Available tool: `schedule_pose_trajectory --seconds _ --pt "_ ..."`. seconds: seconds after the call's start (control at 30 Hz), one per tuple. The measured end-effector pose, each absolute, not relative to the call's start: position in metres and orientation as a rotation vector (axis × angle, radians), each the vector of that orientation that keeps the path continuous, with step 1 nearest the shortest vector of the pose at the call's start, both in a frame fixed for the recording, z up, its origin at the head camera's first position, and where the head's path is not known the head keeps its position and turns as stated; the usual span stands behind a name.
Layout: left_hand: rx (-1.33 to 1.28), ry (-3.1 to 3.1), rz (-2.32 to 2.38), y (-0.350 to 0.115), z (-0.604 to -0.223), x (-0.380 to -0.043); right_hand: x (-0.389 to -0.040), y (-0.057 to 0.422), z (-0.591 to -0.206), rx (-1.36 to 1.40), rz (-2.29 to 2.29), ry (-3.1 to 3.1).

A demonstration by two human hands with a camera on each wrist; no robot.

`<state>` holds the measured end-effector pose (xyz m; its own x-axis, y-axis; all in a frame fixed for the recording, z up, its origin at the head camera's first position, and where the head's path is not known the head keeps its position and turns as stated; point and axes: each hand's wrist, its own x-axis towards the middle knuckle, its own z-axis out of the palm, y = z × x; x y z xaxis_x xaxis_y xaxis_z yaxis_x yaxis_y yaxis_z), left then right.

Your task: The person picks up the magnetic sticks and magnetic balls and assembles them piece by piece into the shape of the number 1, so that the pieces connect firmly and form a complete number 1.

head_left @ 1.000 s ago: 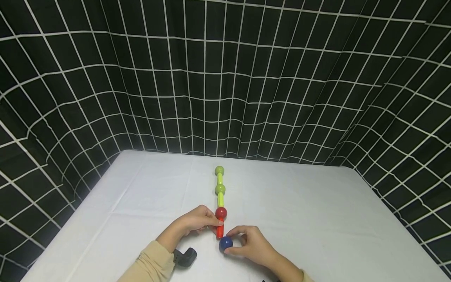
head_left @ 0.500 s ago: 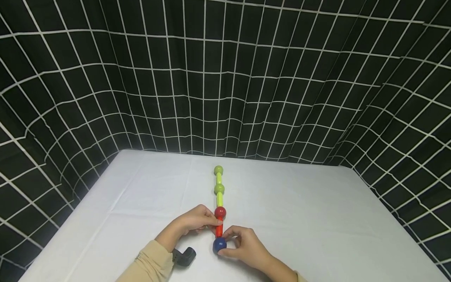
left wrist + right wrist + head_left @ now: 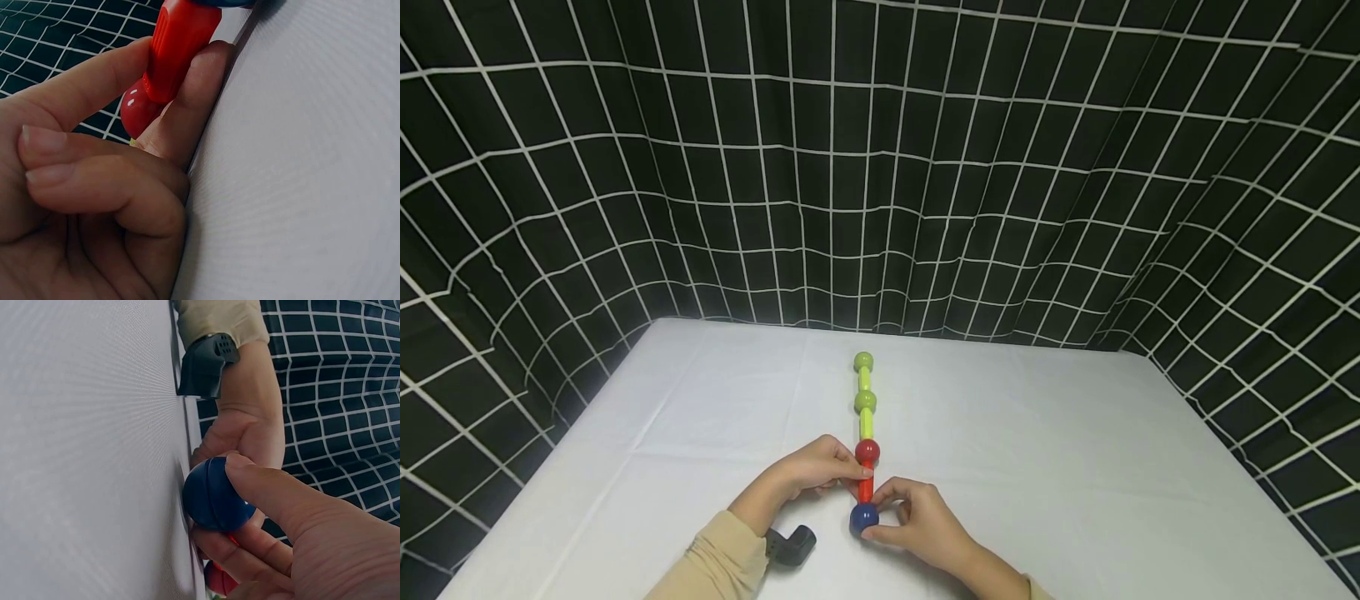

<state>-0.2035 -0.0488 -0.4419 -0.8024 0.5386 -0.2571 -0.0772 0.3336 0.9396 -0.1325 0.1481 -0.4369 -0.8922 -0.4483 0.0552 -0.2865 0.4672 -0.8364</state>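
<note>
A straight chain of balls and rods lies on the white tabletop. From the far end run a green ball (image 3: 863, 362), a yellow-green rod, a second green ball (image 3: 865, 402), another yellow-green rod (image 3: 867, 423), a red ball (image 3: 867, 452) and a red rod (image 3: 866, 483). At the near end a blue ball (image 3: 864, 519) meets the rod's tip. My left hand (image 3: 816, 468) pinches the red rod (image 3: 178, 47) between thumb and finger. With thumb and fingers my right hand (image 3: 927, 527) grips the blue ball (image 3: 215, 495) from the right.
A white cloth (image 3: 1075, 450) covers the table. A black wrist camera (image 3: 792, 546) sits on the left wrist, low over the cloth beside the chain. Dark curtains with a white grid (image 3: 880, 183) stand behind and at both sides.
The right hand has moved the blue ball left, from beside the red rod's near end into line against it. The left hand keeps its pinch on the rod.
</note>
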Motion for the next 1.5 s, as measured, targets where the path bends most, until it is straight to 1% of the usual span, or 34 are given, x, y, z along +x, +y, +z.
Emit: schedule_pose_trajectory --seconds 1.23,1.4,1.5 --pt "0.383 2.086 1.492 -0.050 -0.439 -0.199 -0.132 0.150 -0.438 -0.693 -1.415 2.526" --pt "0.370 2.196 1.435 -0.060 -0.438 -0.203 -0.130 0.147 -0.438 -0.704 -1.394 2.557" --pt "0.349 2.339 1.368 -0.072 -0.430 -0.207 -0.130 0.148 -0.434 -0.703 -1.327 2.618"
